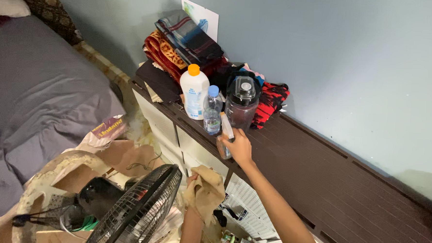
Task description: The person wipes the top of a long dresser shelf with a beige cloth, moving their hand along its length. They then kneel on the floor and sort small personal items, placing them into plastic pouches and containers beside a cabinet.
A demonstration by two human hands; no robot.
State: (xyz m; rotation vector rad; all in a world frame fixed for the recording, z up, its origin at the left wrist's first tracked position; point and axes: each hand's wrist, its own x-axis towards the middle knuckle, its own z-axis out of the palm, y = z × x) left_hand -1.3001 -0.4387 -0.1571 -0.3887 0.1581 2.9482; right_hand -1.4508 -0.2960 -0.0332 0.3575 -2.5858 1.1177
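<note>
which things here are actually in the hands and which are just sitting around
In hand:
- small clear spray bottle with white nozzle, gripped by right hand
- tan crumpled cloth, held by left hand

Lying about:
- white plastic bottle with orange cap
- clear water bottle with blue cap
- dark lidded jug
- black wire-grilled fan
- folded patterned fabrics

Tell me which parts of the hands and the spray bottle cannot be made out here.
- Head view: the spray bottle body is mostly hidden behind the right hand.
- Head view: the left hand fingers are covered by the tan cloth.
- Head view: the fan is cut off by the bottom edge.
</note>
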